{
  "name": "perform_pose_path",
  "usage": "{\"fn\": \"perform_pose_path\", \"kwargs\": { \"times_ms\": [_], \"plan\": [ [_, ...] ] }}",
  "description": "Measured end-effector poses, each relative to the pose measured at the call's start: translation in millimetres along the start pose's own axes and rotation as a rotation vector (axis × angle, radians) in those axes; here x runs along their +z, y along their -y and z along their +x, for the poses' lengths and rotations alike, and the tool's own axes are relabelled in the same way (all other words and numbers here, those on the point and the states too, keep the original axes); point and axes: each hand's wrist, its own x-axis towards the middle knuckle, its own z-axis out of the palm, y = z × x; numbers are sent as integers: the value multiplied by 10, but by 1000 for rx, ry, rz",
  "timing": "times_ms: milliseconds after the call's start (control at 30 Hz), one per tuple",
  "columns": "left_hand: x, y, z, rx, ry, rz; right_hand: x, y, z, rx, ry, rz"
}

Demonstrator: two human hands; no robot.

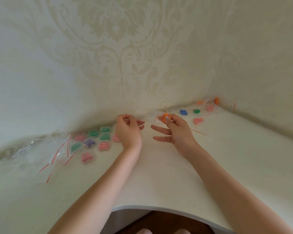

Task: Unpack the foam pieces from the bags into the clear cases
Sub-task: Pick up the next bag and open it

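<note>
— Head view, what do you see at the right hand (173, 130)?

— I see thumb and forefinger pinching an orange foam piece (165, 117), raised over the white table (159, 174); the other fingers are stretched out loosely.

— And the left hand (128, 130)?

— I see its fingers curled on a clear bag (147, 118), hard to make out, just beside the orange piece.

— Where are the cases?

— Filled clear cases (98, 141) sit left of that hand, holding pink, green and purple foam. Empty bags (41, 154) lie further left. Bagged foam pieces (197, 112) wait near the right corner.
</note>
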Motion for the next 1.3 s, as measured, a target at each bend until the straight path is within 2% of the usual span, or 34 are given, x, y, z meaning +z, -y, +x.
{"fn": "perform_pose_path", "kwargs": {
  "times_ms": [67,133,200,300,533,633,700,800,867,933,1100,1233,1300],
  "plan": [
    [-58,-97,75,-10,-130,-42,23,38,8,9,-50,169],
    [-144,-239,179,-43,-190,-121,8,63,31,32,-86,224],
    [-254,-403,232,-24,-188,-126,11,53,45,86,-64,150],
    [-580,-601,266,113,-182,-54,119,-7,38,199,6,16],
    [-1698,-899,516,323,-230,374,523,-45,38,165,178,-213],
    [-2052,-872,584,281,-272,666,696,-72,39,169,181,-210],
    [-2177,-744,605,215,-217,854,780,-106,29,197,156,-172],
    [-2227,-540,577,211,-79,1137,872,-162,17,234,112,-129],
    [-2210,-475,558,199,-79,1261,899,-184,11,249,100,-129],
    [-2175,-507,536,290,-118,1229,902,-193,8,247,103,-163],
    [-2024,-697,537,569,-154,951,791,-167,52,204,81,-292],
    [-1701,-791,496,644,-95,795,695,-137,151,168,13,-340],
    [-1472,-749,467,673,-6,804,631,-130,212,124,-33,-419]
  ]
}}
